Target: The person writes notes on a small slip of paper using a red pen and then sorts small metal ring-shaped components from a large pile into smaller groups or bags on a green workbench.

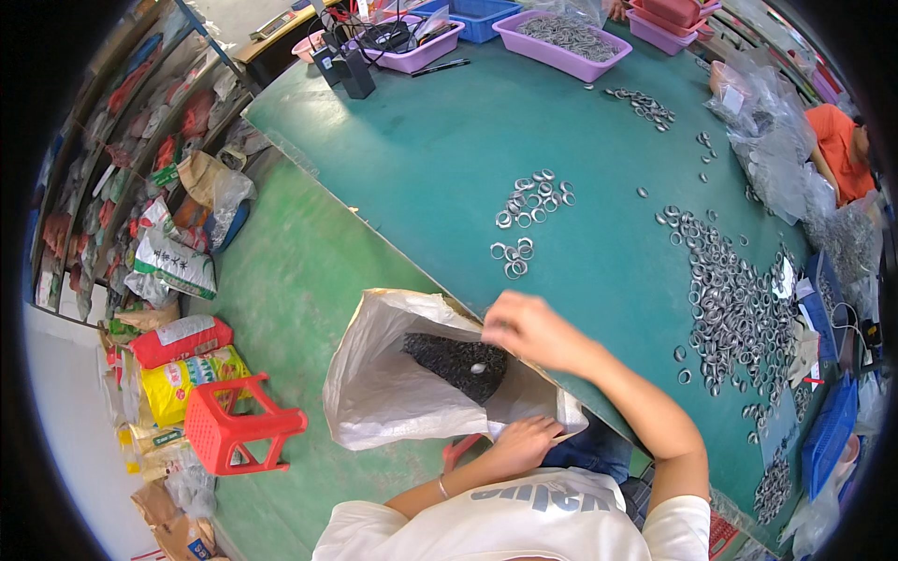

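Observation:
A large whitish woven sack (369, 407) gapes wide at the table's near edge. Inside it lies a heap of small dark metal pieces (444, 365), with a small pale thing (478, 368) on top. My left hand (524, 443) is closed on the sack's near rim. Over the far rim, beside the table edge, my right hand (528, 329) has its fingers curled down and slightly blurred; whatever they hold, if anything, is hidden. Beyond it on the green table (402, 187) lie loose metal rings (535, 199) and a smaller cluster of rings (513, 257).
A big pile of rings (730, 309) spreads across the table's right side. Pink trays (561, 47) and a blue tray (482, 19) line the back. A red stool (229, 425) stands at left, near filled bags (178, 266) and shelves. A person in orange (837, 150) sits at far right.

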Available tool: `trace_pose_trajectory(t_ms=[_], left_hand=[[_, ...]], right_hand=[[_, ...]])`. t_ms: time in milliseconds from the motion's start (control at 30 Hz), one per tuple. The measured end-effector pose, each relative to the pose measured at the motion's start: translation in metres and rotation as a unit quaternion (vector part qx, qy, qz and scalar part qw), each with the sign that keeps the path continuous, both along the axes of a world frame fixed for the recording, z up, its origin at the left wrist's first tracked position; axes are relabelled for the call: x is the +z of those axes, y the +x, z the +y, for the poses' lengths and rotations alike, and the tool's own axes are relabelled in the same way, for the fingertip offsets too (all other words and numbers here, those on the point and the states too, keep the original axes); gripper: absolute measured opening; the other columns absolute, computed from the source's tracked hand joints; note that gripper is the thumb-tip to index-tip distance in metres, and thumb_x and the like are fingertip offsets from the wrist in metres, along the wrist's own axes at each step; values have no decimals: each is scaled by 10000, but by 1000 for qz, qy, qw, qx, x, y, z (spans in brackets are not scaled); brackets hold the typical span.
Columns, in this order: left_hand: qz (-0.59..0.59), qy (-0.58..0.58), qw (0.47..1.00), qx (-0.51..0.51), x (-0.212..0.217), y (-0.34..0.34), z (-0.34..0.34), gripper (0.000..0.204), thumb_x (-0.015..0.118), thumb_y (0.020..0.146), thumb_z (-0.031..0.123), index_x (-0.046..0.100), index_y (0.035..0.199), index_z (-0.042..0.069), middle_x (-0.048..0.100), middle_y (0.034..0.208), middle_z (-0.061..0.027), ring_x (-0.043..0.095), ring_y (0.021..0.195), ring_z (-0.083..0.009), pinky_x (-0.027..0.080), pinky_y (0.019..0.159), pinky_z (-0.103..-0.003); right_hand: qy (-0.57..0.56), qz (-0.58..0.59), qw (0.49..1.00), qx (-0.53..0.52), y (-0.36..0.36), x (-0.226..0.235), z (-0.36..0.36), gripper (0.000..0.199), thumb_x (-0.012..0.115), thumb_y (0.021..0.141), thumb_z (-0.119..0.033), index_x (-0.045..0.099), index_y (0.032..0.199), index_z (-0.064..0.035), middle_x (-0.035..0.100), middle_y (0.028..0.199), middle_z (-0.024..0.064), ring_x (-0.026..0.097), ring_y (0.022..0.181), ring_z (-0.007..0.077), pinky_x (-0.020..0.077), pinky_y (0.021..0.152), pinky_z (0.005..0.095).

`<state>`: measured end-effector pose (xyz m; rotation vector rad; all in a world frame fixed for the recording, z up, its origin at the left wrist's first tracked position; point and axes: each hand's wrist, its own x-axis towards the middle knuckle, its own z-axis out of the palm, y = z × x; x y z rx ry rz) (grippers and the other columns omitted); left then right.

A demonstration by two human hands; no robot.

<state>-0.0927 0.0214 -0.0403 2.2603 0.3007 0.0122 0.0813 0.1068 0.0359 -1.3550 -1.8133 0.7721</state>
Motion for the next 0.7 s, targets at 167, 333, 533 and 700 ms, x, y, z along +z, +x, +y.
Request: trace_pose_trajectory(t_ms=[167,333,533,700], left_hand=[[7,-1,1000,5,1,-4,0,214,602,800,82,589,1007,26,604,963,-143,587,966,-314,483,817,-409],[-3,1,1000,11,2,-9,3,191,617,818,124,596,984,31,609,941,-128,593,939,-315,483,789,-415],[-5,-8,1000,20,-1,-2,4,199,621,823,138,615,1002,52,629,919,-140,613,883,-334,492,769,-430],[-31,-8,999,17,5,5,5,209,658,785,97,623,986,55,641,905,-138,619,842,-333,495,742,-426]], right_hand=[[27,-50,961,-270,39,-14,33,180,666,810,-66,609,977,-31,582,948,114,572,888,320,478,791,411],[110,-183,950,-226,42,-32,37,190,678,803,-71,610,978,-46,561,1018,88,549,943,285,480,772,398],[62,-37,950,-303,58,-18,-1,99,661,830,-74,646,897,-3,600,866,153,592,800,336,490,713,414],[-58,81,923,-372,86,10,-104,125,628,897,-97,655,907,24,628,806,45,549,693,85,461,630,264]])
